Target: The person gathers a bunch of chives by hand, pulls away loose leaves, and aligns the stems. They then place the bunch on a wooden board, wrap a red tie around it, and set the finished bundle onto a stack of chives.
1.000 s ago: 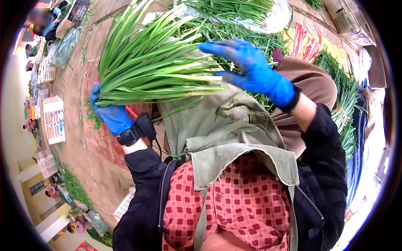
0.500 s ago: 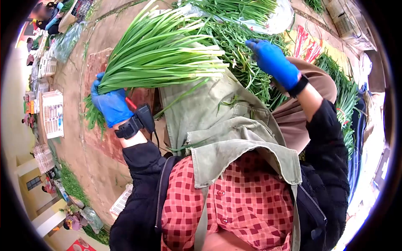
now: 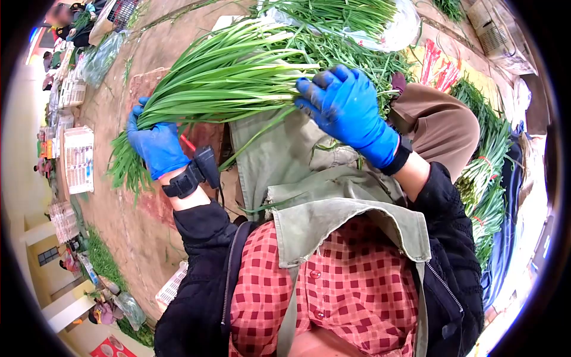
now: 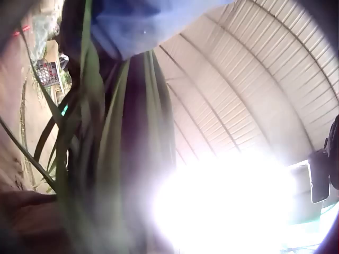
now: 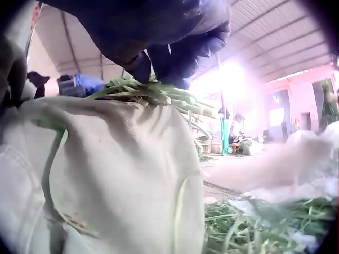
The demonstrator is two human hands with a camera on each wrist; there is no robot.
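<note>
A thick bunch of garlic chives (image 3: 229, 80) lies over the lap, long green leaves to the left and pale stem ends to the right. My left hand (image 3: 156, 146), in a blue glove, grips the bunch around its leafy part, and the leaf tips droop beyond it. In the left wrist view, leaves (image 4: 124, 116) hang below the blurred glove (image 4: 143, 26). My right hand (image 3: 351, 116), also gloved in blue, has its fingers curled at the stem ends. From the right wrist, the fingertips of that glove (image 5: 153, 32) pinch at the stems (image 5: 153, 96) above the apron.
Loose green leaves (image 3: 351, 53) are heaped beyond the knees, with more chives on clear plastic (image 3: 401, 27) behind. Red ties (image 3: 437, 68) lie on a yellow sheet at the right, near tied bunches (image 3: 482, 190). A white crate (image 3: 78, 160) stands at far left.
My right hand moved away from the stem ends to the right, then came back to them with fingers curled. The left hand keeps its grip, and the leaf tips beyond it spread farther left.
</note>
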